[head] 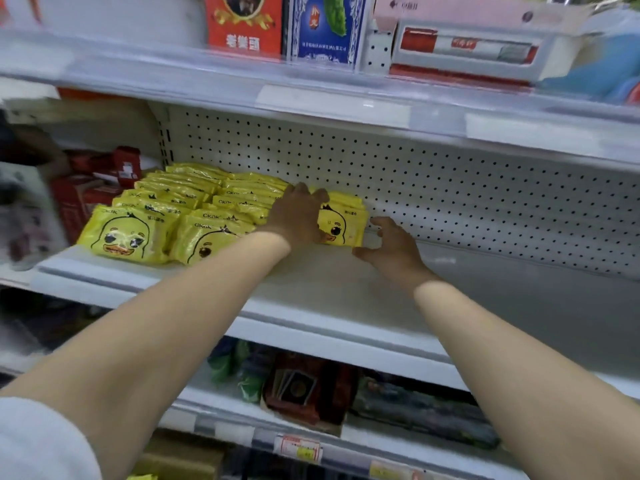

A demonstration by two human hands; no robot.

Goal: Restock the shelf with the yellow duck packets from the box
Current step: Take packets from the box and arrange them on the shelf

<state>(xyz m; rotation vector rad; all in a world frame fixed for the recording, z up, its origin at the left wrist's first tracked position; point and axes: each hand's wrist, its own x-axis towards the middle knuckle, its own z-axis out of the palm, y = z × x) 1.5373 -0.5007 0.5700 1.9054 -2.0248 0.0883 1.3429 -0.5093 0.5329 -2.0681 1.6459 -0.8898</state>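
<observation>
Left grip (298, 216) clamps yellow plastic duck-face packets (346, 221) on white metal shelf (329, 289); right grip (391, 249), fingers apart, sits just beside.

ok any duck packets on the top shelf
No, it holds a red box and a blue box; duck packets lie one shelf below.
</observation>
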